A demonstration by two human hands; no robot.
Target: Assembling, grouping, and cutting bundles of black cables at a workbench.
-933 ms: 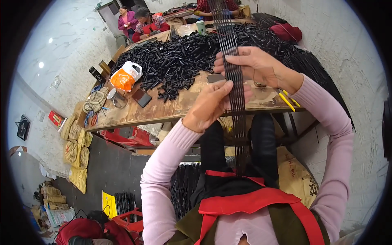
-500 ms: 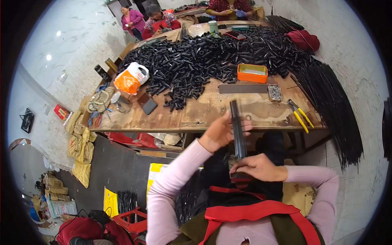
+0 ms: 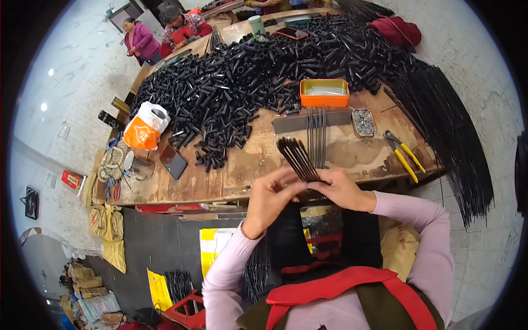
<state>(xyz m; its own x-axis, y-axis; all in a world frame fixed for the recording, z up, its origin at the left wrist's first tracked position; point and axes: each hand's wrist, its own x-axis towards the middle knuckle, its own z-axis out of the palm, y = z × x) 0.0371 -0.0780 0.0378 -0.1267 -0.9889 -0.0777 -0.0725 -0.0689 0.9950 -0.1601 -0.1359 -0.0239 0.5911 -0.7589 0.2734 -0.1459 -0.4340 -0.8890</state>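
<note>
A fanned bunch of thin black rods [image 3: 298,157] slants up and to the left from between my two hands, over the table's front edge. My left hand [image 3: 269,199] is closed, its thumb and fingertips at the lower end of the bunch. On the right side, my right hand [image 3: 345,190] pinches the same rods with its thumb on top; its other fingers are partly hidden. Just beyond, a row of slim dark rods [image 3: 317,132] crosses a flat grey strip [image 3: 287,125]. Whether their near ends touch my right hand, I cannot tell.
Short black tubes [image 3: 220,88] form a wide heap. An orange box [image 3: 324,101], a tin of small metal pieces [image 3: 363,123] and yellow-handled pliers [image 3: 404,157] stand near. Long black rods [image 3: 445,137] overhang the right edge. At left are a phone [image 3: 173,162] and a bag [image 3: 146,126].
The upright, compact bundle is now spread like a fan and tilted left. My left hand has come down and left, the right one up. A row of rods now crosses the grey strip.
</note>
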